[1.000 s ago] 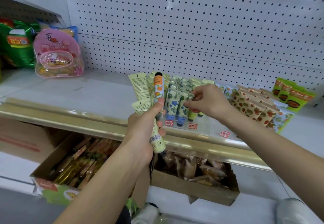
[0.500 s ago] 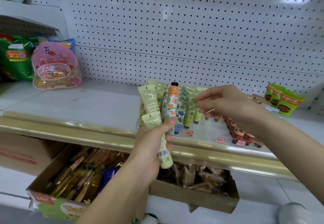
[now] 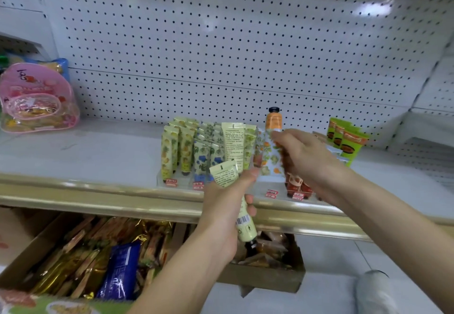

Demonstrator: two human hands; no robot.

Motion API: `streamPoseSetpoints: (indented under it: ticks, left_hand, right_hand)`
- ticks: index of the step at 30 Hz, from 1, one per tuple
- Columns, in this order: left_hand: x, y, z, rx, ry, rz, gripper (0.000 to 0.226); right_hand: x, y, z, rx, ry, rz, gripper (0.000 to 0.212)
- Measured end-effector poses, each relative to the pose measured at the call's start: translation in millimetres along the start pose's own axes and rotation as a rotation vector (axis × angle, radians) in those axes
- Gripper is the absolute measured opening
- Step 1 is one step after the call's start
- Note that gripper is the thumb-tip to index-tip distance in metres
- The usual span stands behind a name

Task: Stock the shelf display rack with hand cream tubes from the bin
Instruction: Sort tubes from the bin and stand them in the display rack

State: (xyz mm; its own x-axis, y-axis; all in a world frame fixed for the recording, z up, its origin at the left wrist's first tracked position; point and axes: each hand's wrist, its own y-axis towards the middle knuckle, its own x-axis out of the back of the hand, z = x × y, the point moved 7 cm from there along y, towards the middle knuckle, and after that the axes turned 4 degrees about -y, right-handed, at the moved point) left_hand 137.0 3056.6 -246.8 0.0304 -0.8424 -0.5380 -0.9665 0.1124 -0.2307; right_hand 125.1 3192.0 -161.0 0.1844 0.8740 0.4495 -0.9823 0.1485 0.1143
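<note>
Many rows of the clear display rack (image 3: 269, 187) are already filled with tubes. Just in front of the rack, pale yellow tubes (image 3: 232, 144) are gripped by the left hand (image 3: 221, 205). An orange flower tube (image 3: 273, 123) is pinched by the right hand (image 3: 307, 158). These tubes are not yet put in.

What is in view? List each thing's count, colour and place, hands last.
pegboard: one, white, behind shelf
shelf: one, white, gold-edged, centre
display rack: one, clear, on shelf
racked tubes: several rows, yellow, blue, red patterns, in rack
green packs: three, green, right of rack
pouch: one, pink, shelf's left
cardboard boxes: two, brown, below shelf
pale tubes: two visible, cream, in left hand
orange tube: one, black-capped, in right hand
left hand: grips pale tubes
right hand: grips orange tube
</note>
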Motion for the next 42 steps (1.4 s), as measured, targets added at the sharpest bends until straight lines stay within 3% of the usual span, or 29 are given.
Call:
streamPoseSetpoints:
  ticks: [6, 10, 14, 16, 18, 22, 28, 30, 42]
  left_hand:
    - [7.4, 1.8, -4.7, 0.044, -0.124, -0.055, 0.036]
    - [7.1, 0.0, -8.7, 0.071, -0.137, 0.003, 0.03]
    - [4.8, -0.7, -6.3, 0.112, -0.169, 0.025, 0.05]
    - [3.8, -0.3, -5.3, 0.118, -0.18, 0.03, 0.058]
    - [3.2, 0.8, -4.1, 0.121, -0.183, 0.037, 0.059]
    - [3.7, 1.6, -2.7, 0.11, -0.17, 0.055, 0.058]
    - [6.2, 2.9, -3.2, 0.107, -0.171, 0.052, 0.054]
    - [4.9, 2.4, -2.8, 0.103, -0.161, 0.062, 0.053]
    - [1.9, 7.5, 2.8, 0.098, -0.137, 0.034, 0.044]
  right_hand:
    - [26.4, -13.3, -6.0, -0.128, -0.064, 0.241, 0.009]
    - [35.9, -11.7, -0.4, -0.131, -0.198, 0.346, 0.02]
    - [50.4, 2.5, 26.6, 0.001, -0.265, 0.185, 0.017]
    - [56.5, 14.4, 39.6, 0.083, -0.345, 0.068, 0.034]
    - [60.5, 29.9, 45.4, 0.14, -0.383, 0.004, 0.029]
    - [60.7, 58.1, 41.9, 0.137, -0.48, 0.008, 0.037]
    - [45.3, 87.3, 29.9, 0.123, -0.833, -0.024, 0.027]
    - [39.0, 94.4, 22.7, 0.125, -0.933, -0.04, 0.039]
    - [35.4, 121.4, -9.0, 0.047, -1.069, -0.048, 0.049]
